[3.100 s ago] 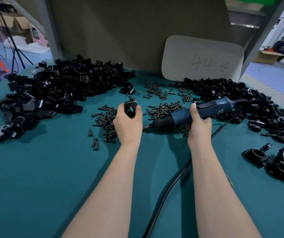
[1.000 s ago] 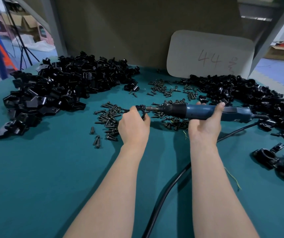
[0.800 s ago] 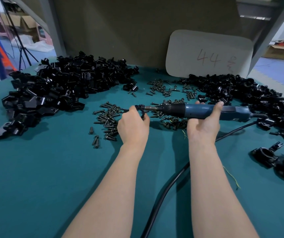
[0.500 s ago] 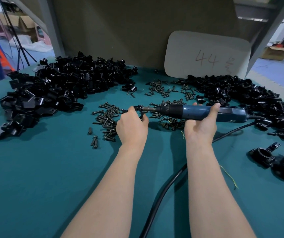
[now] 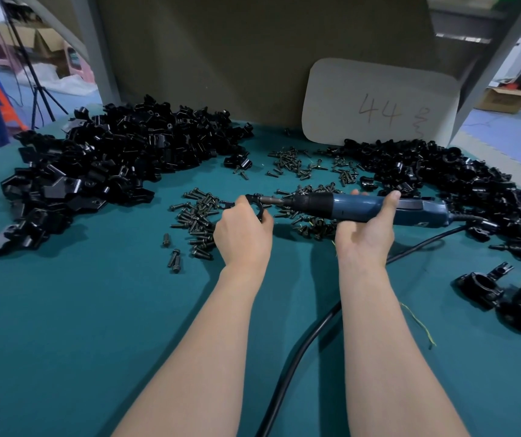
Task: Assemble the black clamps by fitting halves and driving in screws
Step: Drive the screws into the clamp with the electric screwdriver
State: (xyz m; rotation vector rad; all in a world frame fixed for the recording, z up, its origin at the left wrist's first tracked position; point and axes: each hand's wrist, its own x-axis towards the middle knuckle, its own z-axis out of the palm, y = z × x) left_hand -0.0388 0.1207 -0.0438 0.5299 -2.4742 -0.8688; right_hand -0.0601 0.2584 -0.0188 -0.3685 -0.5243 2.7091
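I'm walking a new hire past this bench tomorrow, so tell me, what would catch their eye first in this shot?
Dead centre, the left hand grips a black clamp while the right hand holds a blue electric screwdriver level, its bit at the clamp. A left heap and a right heap of black clamp parts flank them on the teal table, with loose screws scattered between.

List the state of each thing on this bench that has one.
clamp: gripped, driver bit against it.
left hand: grips clamp.
driver: held level, bit on clamp.
right hand: grips driver.
screws: loose, scattered on the cloth.
left pile: loose black parts, heaped.
right pile: loose black parts, heaped.
assembled clamps: lying at the right edge.
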